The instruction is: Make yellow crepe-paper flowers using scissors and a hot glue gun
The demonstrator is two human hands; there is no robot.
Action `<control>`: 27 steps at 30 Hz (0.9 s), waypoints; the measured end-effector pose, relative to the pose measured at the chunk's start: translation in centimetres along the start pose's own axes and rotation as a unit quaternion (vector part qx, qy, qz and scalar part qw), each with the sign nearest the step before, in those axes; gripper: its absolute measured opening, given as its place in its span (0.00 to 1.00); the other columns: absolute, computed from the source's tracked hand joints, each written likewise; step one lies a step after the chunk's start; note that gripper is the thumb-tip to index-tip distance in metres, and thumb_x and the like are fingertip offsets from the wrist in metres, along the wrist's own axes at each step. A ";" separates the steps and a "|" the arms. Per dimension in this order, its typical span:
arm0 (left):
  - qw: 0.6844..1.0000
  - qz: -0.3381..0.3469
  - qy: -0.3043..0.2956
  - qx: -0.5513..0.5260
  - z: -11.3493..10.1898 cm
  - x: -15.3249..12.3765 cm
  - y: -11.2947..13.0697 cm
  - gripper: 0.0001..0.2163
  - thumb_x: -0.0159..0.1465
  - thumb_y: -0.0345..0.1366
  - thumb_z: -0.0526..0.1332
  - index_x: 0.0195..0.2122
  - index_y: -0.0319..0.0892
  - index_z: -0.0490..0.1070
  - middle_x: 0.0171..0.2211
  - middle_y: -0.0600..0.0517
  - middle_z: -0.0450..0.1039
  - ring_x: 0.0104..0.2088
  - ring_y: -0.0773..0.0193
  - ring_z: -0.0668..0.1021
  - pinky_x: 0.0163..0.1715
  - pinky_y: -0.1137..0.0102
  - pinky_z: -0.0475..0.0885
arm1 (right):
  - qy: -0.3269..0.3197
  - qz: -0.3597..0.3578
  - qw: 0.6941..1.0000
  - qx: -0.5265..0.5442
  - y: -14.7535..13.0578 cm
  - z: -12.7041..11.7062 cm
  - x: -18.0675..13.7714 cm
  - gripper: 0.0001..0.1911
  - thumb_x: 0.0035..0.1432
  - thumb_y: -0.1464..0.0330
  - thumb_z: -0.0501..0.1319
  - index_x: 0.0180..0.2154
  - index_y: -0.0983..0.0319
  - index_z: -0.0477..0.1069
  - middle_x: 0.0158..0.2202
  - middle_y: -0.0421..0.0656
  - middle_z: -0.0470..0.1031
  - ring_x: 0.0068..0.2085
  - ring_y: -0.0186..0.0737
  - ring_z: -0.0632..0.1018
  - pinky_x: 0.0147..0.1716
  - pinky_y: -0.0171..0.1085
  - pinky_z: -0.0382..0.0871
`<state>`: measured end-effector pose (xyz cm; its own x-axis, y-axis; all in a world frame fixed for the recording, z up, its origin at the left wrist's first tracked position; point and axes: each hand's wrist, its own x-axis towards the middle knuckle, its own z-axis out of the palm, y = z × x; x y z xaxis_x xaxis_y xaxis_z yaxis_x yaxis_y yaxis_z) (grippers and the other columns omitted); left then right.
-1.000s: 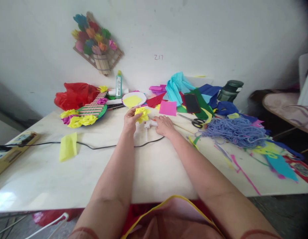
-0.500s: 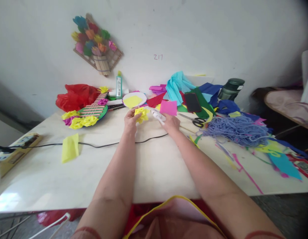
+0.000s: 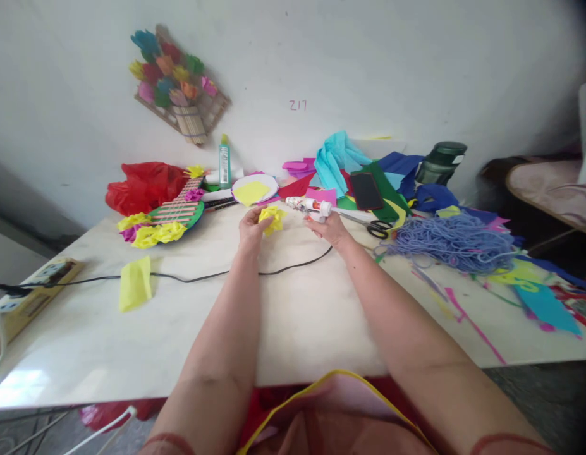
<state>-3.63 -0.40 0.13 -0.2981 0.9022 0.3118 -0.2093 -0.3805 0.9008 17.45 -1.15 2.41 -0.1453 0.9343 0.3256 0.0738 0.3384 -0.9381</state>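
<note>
My left hand [image 3: 251, 229] is closed on a crumpled yellow paper flower [image 3: 272, 220], held just above the table. In my right hand [image 3: 331, 230] is a white glue gun [image 3: 311, 207], its narrow end pointing left towards the flower without touching it. A black cord [image 3: 293, 265] crosses the table and disappears near my right hand. Behind the flower lies a white-rimmed round plate [image 3: 272, 182] with a yellow paper piece [image 3: 251, 193] on it. Pink paper [image 3: 325, 196] lies behind the glue gun.
Scissors [image 3: 378, 229], a phone [image 3: 366, 191] and blue yarn [image 3: 454, 243] lie to the right. At left are a guitar-shaped craft [image 3: 179, 212], a yellow sheet [image 3: 135, 284] and a power strip [image 3: 41, 287]. A glue bottle [image 3: 225, 164] and a dark green bottle [image 3: 442, 163] stand at the back.
My right hand has turned the glue gun, so its side now shows, and shifted slightly right. The pink paper behind is now partly covered by it. My left hand still grips the flower.
</note>
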 end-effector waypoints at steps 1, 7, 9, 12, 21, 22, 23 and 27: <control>1.000 0.002 -0.001 0.003 0.0 0.0 0.0 0.25 0.37 0.39 0.77 0.38 0.40 0.77 0.34 0.48 0.80 0.36 0.55 0.81 0.38 0.63 0.75 | -0.008 0.004 1.000 -0.001 -0.2 0.0 -0.1 0.16 0.37 0.59 0.65 0.28 0.62 0.72 0.19 0.37 0.67 0.22 0.33 0.68 0.21 0.35 0.62; 1.000 0.016 0.000 0.017 0.2 0.0 -0.1 0.25 0.38 0.40 0.77 0.38 0.41 0.77 0.34 0.49 0.80 0.35 0.56 0.81 0.38 0.63 0.75 | -0.033 0.011 0.999 -0.041 -0.4 0.0 -0.2 0.14 0.38 0.59 0.65 0.26 0.63 0.72 0.19 0.38 0.68 0.24 0.36 0.71 0.22 0.35 0.64; 1.000 0.017 0.001 0.026 0.3 0.0 -0.1 0.25 0.38 0.41 0.76 0.38 0.41 0.77 0.34 0.49 0.80 0.35 0.57 0.81 0.37 0.64 0.75 | -0.034 0.010 0.998 -0.060 -0.2 0.0 -0.2 0.13 0.39 0.60 0.64 0.26 0.62 0.72 0.20 0.39 0.70 0.25 0.37 0.72 0.24 0.36 0.65; 0.999 0.016 0.005 0.029 0.3 0.0 0.0 0.25 0.37 0.41 0.76 0.38 0.40 0.78 0.34 0.49 0.80 0.35 0.58 0.80 0.37 0.65 0.74 | -0.034 0.005 0.996 -0.084 0.0 0.0 0.0 0.11 0.41 0.62 0.64 0.27 0.62 0.71 0.22 0.41 0.72 0.26 0.38 0.74 0.27 0.37 0.67; 0.999 0.018 -0.002 0.034 0.4 -0.1 0.1 0.24 0.38 0.39 0.76 0.38 0.41 0.78 0.35 0.48 0.80 0.37 0.57 0.80 0.38 0.66 0.73 | -0.036 -0.026 0.991 -0.126 0.3 -0.1 0.1 0.07 0.43 0.65 0.63 0.26 0.60 0.71 0.24 0.41 0.74 0.28 0.39 0.74 0.30 0.37 0.69; 0.999 0.018 -0.004 0.034 0.4 -0.1 0.1 0.24 0.38 0.40 0.76 0.38 0.41 0.78 0.35 0.48 0.80 0.37 0.57 0.80 0.38 0.65 0.73 | -0.036 -0.030 0.990 -0.131 0.3 -0.1 0.1 0.07 0.43 0.65 0.63 0.27 0.60 0.71 0.25 0.41 0.75 0.29 0.40 0.75 0.31 0.37 0.70; 0.999 0.018 -0.005 0.035 0.4 -0.1 0.0 0.24 0.38 0.40 0.76 0.38 0.41 0.78 0.35 0.48 0.80 0.37 0.56 0.80 0.38 0.65 0.74 | -0.037 -0.034 0.989 -0.136 0.4 -0.2 0.2 0.07 0.43 0.65 0.62 0.27 0.60 0.71 0.25 0.42 0.75 0.31 0.41 0.76 0.32 0.38 0.70; 0.999 0.021 -0.008 0.038 0.3 0.0 -0.1 0.24 0.39 0.40 0.76 0.39 0.41 0.78 0.35 0.48 0.80 0.37 0.57 0.80 0.39 0.65 0.74 | -0.036 -0.059 0.984 -0.164 0.7 -0.3 0.5 0.06 0.44 0.66 0.62 0.28 0.60 0.71 0.29 0.42 0.77 0.35 0.43 0.76 0.38 0.40 0.71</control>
<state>-3.32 -0.35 0.11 -0.2894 0.8890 0.3548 -0.1258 -0.4028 0.9066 17.72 -0.43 1.90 -0.2400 0.8804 0.4091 0.3647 0.4723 -0.8024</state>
